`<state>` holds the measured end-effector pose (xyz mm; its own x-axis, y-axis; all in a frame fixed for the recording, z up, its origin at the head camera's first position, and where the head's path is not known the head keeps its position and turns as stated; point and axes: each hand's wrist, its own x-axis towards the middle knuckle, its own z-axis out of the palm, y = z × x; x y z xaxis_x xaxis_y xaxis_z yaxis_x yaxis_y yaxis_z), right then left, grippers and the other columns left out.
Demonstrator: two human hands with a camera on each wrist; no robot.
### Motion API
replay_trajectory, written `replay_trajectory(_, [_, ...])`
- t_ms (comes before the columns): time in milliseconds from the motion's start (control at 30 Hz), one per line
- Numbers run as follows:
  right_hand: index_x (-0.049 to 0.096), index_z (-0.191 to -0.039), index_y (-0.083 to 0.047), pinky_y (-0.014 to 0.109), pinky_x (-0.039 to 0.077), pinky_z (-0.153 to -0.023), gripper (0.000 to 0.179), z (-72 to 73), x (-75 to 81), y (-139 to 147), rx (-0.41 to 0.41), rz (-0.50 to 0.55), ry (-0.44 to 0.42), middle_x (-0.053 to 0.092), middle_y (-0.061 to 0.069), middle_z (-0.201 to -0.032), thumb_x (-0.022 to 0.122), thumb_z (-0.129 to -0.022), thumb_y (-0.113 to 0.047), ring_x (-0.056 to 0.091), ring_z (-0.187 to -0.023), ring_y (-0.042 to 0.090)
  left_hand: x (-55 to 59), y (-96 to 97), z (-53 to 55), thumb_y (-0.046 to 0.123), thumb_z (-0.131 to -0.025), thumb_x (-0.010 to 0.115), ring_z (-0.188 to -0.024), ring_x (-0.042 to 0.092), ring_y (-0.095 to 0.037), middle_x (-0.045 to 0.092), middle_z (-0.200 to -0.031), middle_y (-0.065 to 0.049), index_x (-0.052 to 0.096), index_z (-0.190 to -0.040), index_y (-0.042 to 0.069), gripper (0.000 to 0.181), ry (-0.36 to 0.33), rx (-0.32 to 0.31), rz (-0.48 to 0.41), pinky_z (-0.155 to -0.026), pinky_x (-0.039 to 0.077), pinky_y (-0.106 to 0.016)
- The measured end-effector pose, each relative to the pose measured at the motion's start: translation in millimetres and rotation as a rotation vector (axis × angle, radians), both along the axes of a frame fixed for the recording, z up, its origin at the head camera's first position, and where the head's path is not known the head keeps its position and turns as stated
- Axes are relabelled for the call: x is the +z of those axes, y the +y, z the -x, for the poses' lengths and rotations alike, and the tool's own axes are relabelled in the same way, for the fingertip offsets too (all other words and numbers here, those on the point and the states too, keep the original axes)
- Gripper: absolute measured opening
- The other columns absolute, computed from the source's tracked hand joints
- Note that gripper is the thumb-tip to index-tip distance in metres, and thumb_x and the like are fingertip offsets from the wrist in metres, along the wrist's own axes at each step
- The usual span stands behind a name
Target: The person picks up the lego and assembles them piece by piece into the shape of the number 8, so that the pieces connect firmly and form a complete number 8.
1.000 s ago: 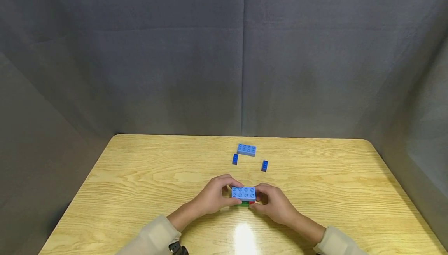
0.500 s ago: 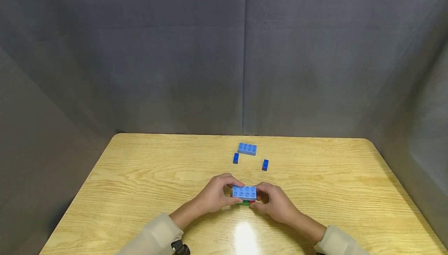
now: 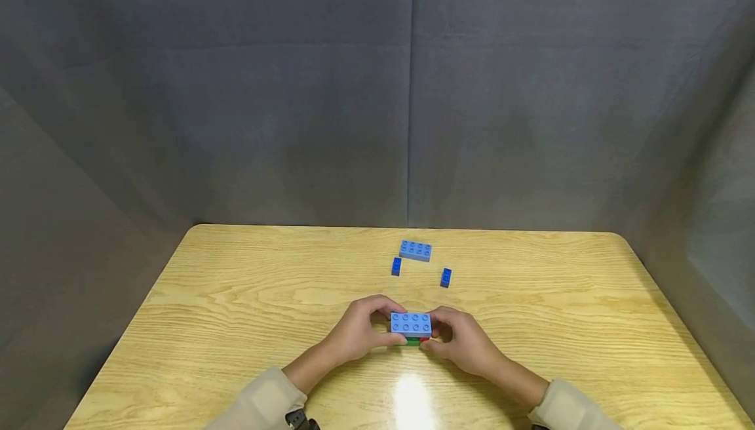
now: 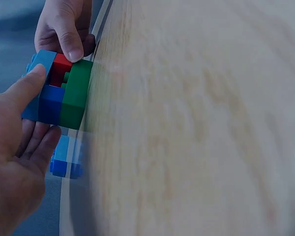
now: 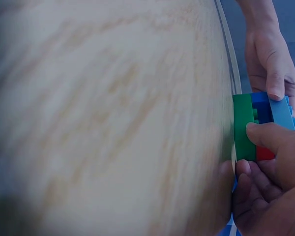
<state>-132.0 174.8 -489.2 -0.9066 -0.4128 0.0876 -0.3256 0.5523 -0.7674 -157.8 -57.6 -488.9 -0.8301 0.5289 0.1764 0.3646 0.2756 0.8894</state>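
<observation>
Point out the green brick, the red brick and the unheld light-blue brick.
Green brick [image 4: 77, 90]: left wrist view, on its side.
Red brick [image 4: 59, 70]: left wrist view, on its exposed side.
Unheld light-blue eight-stud brick [image 3: 415, 249]: head view, on its studded top.

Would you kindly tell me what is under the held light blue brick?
Under the light blue brick are a dark blue brick and a red brick, with a green brick beneath. The dark blue and red tops are covered, and the far sides are hidden.

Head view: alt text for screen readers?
Left hand and right hand hold a stack: light blue brick on top, green brick and red brick beneath, at a wooden table. Farther back lie a second light blue brick and two small dark blue bricks.
</observation>
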Motion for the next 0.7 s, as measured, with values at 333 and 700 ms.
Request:
replay_trajectory(333, [0.063,-0.111,-0.018,0.026,0.048,-0.066,0.031,3.1,8.4,7,0.096,-0.003,-0.065,0.059,-0.007,-0.095,0.073,-0.082,-0.012,0.055,-0.083,0.018,1.3,-0.4,-2.0,0.021,-0.071,0.081,-0.085,0.06,-0.01,0.062,-0.095,0.008,0.066,-0.105,0.018,0.037,-0.002,0.001,-0.006,-0.079,0.053,-0.029])
replay_trajectory(700, [0.057,-0.125,-0.017,0.028,0.051,-0.061,0.04,32.0,49.0,31,-0.007,0.044,0.057,0.061,0.009,-0.117,0.067,-0.087,-0.011,0.058,-0.095,0.021,0.6,-0.1,-2.6,0.023,-0.071,0.08,-0.085,0.06,-0.009,0.063,-0.095,0.007,0.066,-0.103,0.018,0.035,-0.043,0.018,0.001,-0.079,0.052,-0.024])
